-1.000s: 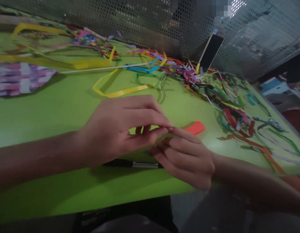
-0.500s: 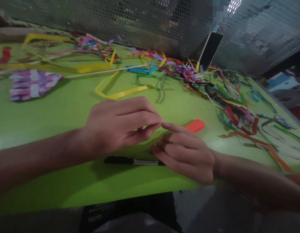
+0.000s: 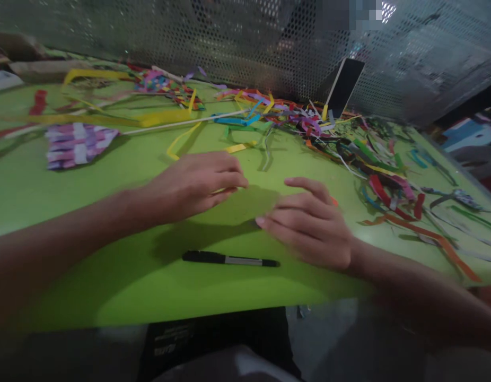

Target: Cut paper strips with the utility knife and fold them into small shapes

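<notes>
My left hand [image 3: 203,180] hovers over the light green table [image 3: 150,297], its fingers loosely bent and the thumb a little apart. No object shows in it. Across a gap, my right hand [image 3: 313,225] hangs with the index finger stretched out and the other fingers half curled; its thumb is hidden. I see nothing held there either. Behind the right hand, a bit of an orange-red piece [image 3: 335,201] peeks out, mostly covered. Below both hands a black pen [image 3: 233,260] with a pale label lies flat near the front edge.
A purple-and-white woven paper flag [image 3: 76,144] on a thin stick lies at left. Colourful strips [image 3: 309,124] are heaped along the back and right. A phone [image 3: 347,85] leans against the perforated metal screen [image 3: 249,48]. Yellow strips [image 3: 158,115] stretch across the back left.
My hands have moved apart; the left fingertips and right index finger met before. The right hand has uncovered the pen's end and now hides most of the orange-red piece.
</notes>
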{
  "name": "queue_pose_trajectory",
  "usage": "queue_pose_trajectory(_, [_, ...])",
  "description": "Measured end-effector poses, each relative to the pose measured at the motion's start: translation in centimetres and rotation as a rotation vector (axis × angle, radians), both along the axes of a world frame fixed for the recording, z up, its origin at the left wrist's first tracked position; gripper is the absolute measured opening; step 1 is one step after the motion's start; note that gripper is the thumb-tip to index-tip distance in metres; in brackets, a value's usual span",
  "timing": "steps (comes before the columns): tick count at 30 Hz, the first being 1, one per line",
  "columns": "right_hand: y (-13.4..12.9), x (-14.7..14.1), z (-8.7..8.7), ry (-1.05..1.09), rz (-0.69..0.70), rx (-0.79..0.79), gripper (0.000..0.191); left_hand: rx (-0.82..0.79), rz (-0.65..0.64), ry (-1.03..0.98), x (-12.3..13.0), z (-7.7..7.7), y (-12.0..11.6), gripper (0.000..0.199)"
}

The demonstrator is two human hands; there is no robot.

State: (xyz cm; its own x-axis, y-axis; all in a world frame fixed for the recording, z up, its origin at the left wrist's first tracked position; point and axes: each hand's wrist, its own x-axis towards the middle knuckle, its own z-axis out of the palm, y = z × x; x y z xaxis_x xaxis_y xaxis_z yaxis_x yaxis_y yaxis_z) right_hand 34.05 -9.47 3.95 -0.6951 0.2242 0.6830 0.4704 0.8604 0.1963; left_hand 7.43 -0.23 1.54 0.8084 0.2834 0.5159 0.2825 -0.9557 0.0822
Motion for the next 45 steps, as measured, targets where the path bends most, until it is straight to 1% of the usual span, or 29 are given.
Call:
queue_pose_trajectory(2, [1.1, 0.4, 1.3, 0.086, -0.048, 0.063, 0.015, -0.071, -0.009, -0.047, -0.2, 0.0, 0.5, 0.021])
queue_pose_trajectory(3, [1.7, 0.5, 2.1, 0.124, -0.045, 0.118, 0.012, -0.111, -0.013, -0.076, -0.2, 0.0, 0.6, 0.019])
queue_pose_trajectory(4, [2.4, 0.5, 3.0, 0.173, -0.007, 0.187, 0.010, -0.158, -0.018, -0.111, -0.1, 0.1, 0.6, 0.018])
queue_pose_trajectory(5, [3.0, 0.4, 3.9, 0.237, -0.032, 0.163, 0.011, -0.213, -0.028, -0.153, 0.1, 0.1, 0.5, 0.016])
queue_pose_trajectory(6, [3.6, 0.2, 4.8, 0.357, 0.016, 0.170, 0.011, -0.272, -0.050, -0.203, 0.3, 0.3, 0.3, 0.016])
queue_pose_trajectory(7, [4.1, -0.2, 5.6, 0.480, 0.024, 0.086, 0.011, -0.346, -0.072, -0.245, 0.7, 0.5, 0.0, 0.019])
queue_pose_trajectory(9, [4.8, -1.3, 6.9, 0.692, 0.049, -0.094, 0.011, -0.506, -0.123, -0.307, 1.7, 1.1, -0.9, 0.039])
queue_pose_trajectory(10, [5.1, -2.0, 7.4, 0.768, 0.062, -0.193, 0.013, -0.585, -0.142, -0.328, 2.3, 1.4, -1.5, 0.050])
queue_pose_trajectory(11, [5.2, -2.6, 7.8, 0.830, 0.092, -0.278, 0.015, -0.665, -0.153, -0.351, 3.0, 1.8, -2.0, 0.056])
queue_pose_trajectory(12, [5.3, -3.2, 8.0, 0.877, 0.125, -0.371, 0.016, -0.750, -0.160, -0.376, 3.6, 2.2, -2.6, 0.057])
queue_pose_trajectory(13, [5.3, -3.7, 8.1, 0.915, 0.156, -0.451, 0.016, -0.857, -0.161, -0.385, 4.1, 2.6, -3.1, 0.049])
queue_pose_trajectory(14, [5.4, -4.0, 8.0, 0.948, 0.174, -0.521, 0.016, -0.968, -0.158, -0.389, 4.5, 2.9, -3.6, 0.038])
queue_pose_trajectory(16, [5.5, -3.8, 7.3, 1.014, 0.159, -0.632, 0.018, -1.121, -0.126, -0.373, 4.7, 3.2, -4.1, 0.024])
queue_pose_trajectory(17, [5.5, -3.4, 6.7, 1.059, 0.138, -0.679, 0.024, -1.154, -0.089, -0.365, 4.6, 3.3, -4.1, 0.021])
queue_pose_trajectory(19, [5.6, -2.1, 5.1, 1.171, 0.090, -0.830, 0.035, -1.162, 0.039, -0.370, 3.9, 3.2, -3.6, 0.016])
queue_pose_trajectory(20, [5.6, -1.5, 4.1, 1.228, 0.071, -0.923, 0.042, -1.157, 0.126, -0.379, 3.5, 3.0, -3.0, 0.013])
queue_pose_trajectory(22, [5.4, -0.4, 2.4, 1.248, 0.049, -1.021, 0.046, -1.114, 0.324, -0.338, 2.6, 2.5, -1.6, 0.009])
queue_pose_trajectory(24, [4.8, -0.1, 1.2, 1.240, 0.054, -1.131, 0.045, -0.941, 0.488, -0.126, 1.8, 1.9, 0.0, 0.007])
queue_pose_trajectory(25, [4.4, -0.2, 0.8, 1.235, 0.067, -1.179, 0.044, -0.821, 0.533, -0.011, 1.5, 1.5, 0.6, 0.006])
queue_pose_trajectory(27, [3.7, -0.8, 0.7, 1.223, 0.109, -1.271, 0.044, -0.685, 0.551, 0.096, 1.1, 0.7, 1.7, 0.006])
queue_pose_trajectory(30, [2.7, -1.7, 1.2, 1.210, 0.168, -1.363, 0.043, -0.601, 0.539, 0.136, 0.8, -0.4, 2.2, 0.005])
queue_pose_trajectory(32, [2.2, -1.9, 1.5, 1.201, 0.207, -1.406, 0.042, -0.565, 0.552, 0.166, 0.7, -0.9, 2.3, 0.013])
queue_pose_trajectory(35, [1.5, -2.0, 1.6, 1.184, 0.322, -1.457, 0.040, -0.540, 0.547, 0.201, 0.5, -1.4, 2.3, 0.032])
queue_pose_trajectory(37, [1.0, -2.1, 1.6, 1.170, 0.398, -1.432, 0.037, -0.533, 0.524, 0.194, 0.3, -1.7, 2.6, 0.044])
queue_pose_trajectory(39, [0.5, -2.3, 1.5, 1.135, 0.447, -1.374, 0.034, -0.523, 0.498, 0.172, 0.2, -2.0, 2.9, 0.051])
queue_pose_trajectory(42, [-0.5, -3.1, 1.4, 1.058, 0.467, -1.264, 0.028, -0.516, 0.453, 0.163, -0.1, -2.1, 3.1, 0.051])
queue_pose_trajectory(45, [-1.8, -4.2, 1.5, 0.983, 0.431, -1.119, 0.030, -0.522, 0.426, 0.165, -0.3, -1.9, 3.0, 0.046])
